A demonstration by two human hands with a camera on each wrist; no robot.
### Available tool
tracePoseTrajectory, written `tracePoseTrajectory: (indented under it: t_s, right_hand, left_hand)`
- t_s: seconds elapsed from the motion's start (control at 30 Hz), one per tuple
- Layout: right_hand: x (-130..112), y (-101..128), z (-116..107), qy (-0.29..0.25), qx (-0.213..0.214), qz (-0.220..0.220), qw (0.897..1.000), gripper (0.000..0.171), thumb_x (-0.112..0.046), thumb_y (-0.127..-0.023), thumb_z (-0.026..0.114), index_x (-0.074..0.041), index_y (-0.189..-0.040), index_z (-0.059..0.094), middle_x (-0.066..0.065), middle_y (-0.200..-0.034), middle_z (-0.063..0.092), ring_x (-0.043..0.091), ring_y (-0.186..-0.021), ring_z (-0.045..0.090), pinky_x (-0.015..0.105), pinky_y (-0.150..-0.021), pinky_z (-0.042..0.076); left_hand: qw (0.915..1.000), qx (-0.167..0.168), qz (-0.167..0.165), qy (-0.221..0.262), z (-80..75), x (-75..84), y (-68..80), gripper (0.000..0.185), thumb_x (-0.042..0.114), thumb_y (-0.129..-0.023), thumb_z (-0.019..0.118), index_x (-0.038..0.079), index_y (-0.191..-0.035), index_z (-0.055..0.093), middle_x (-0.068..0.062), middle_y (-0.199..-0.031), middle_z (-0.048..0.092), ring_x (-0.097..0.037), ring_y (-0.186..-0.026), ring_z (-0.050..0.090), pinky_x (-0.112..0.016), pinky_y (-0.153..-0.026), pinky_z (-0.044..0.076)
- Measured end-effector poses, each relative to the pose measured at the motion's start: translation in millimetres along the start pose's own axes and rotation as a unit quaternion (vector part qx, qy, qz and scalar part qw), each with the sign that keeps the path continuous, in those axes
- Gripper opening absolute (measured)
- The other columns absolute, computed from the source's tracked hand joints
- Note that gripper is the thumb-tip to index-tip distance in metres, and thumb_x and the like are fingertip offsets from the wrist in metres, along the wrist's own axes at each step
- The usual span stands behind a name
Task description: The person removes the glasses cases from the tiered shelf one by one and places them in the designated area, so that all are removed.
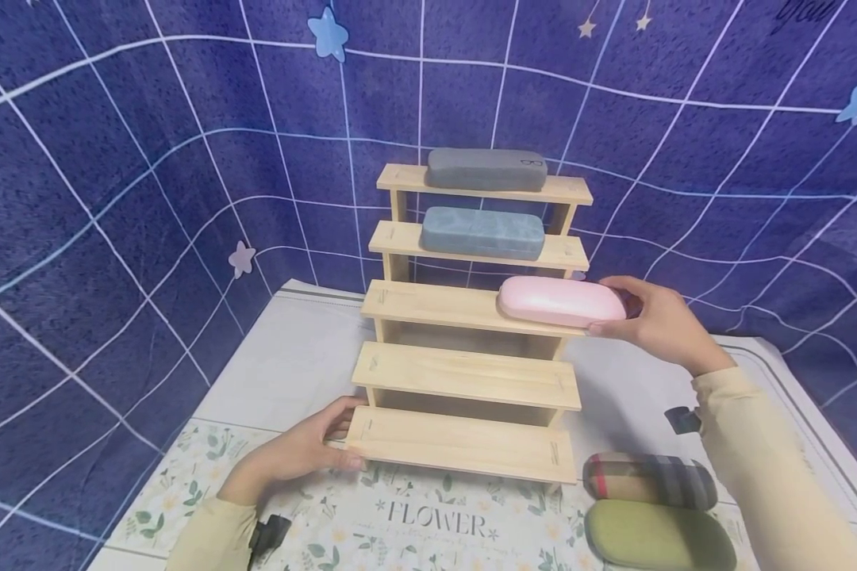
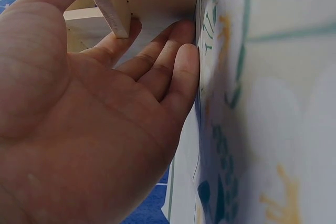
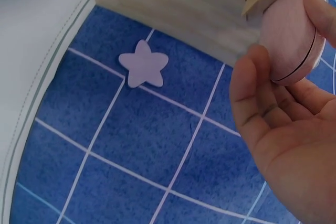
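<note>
A stepped wooden display rack (image 1: 464, 373) with several tiers stands in the middle of the head view. My right hand (image 1: 657, 317) holds the right end of a pink glasses case (image 1: 560, 301) between thumb and fingers. The case lies along the third tier, its right end sticking out past the board. In the right wrist view the seam of the pink case (image 3: 294, 40) shows between the fingers. At the lowest tier's left end, my left hand (image 1: 307, 444) grips the rack, thumb at the front and fingers behind. A grey glasses case (image 1: 486, 170) sits on the top tier, a blue glasses case (image 1: 482, 233) one below.
A plaid glasses case (image 1: 650, 480) and an olive-green glasses case (image 1: 660, 533) lie on the table right of the rack, close to the right forearm. A floral mat (image 1: 428, 515) covers the table's front. Behind hangs a blue gridded curtain (image 1: 293, 174) with star decorations.
</note>
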State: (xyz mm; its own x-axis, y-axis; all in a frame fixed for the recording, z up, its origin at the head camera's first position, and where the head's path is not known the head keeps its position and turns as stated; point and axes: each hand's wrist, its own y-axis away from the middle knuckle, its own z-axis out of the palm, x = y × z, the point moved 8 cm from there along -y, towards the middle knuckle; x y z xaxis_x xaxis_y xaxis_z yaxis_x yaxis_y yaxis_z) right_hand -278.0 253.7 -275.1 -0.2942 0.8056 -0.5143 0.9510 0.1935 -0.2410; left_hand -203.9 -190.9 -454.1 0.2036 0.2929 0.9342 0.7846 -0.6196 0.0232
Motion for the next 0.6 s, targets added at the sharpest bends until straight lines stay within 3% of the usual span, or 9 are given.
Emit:
tracePoseTrajectory:
  t_s: [0.3,0.6]
  right_hand:
    - [9.4,9.4,-9.1,-0.008,-0.001,0.005,1.000,0.072,-0.035,-0.079,0.088,0.000,-0.134,0.058,0.011,-0.092,0.071,0.023,-0.081,0.064,0.028,-0.063,0.050]
    - [18.7,19.1,-17.5,0.003,-0.010,0.017,1.000,0.076,-0.037,-0.082,0.085,0.001,-0.139,0.055,0.019,-0.105,0.070,0.027,-0.088,0.064,0.028,-0.066,0.051]
  left_hand:
    - [1.0000,0.001,0.001,-0.006,-0.6,1.2,0.6,0.080,0.016,-0.087,0.080,0.007,-0.151,0.034,-0.015,-0.140,0.055,-0.036,-0.131,0.050,-0.040,-0.109,0.041]
    - [0.9999,0.003,-0.014,0.000,0.0,-2.7,-0.4,0.081,0.018,-0.086,0.081,0.011,-0.152,0.035,-0.010,-0.141,0.055,-0.033,-0.131,0.051,-0.058,-0.112,0.033]
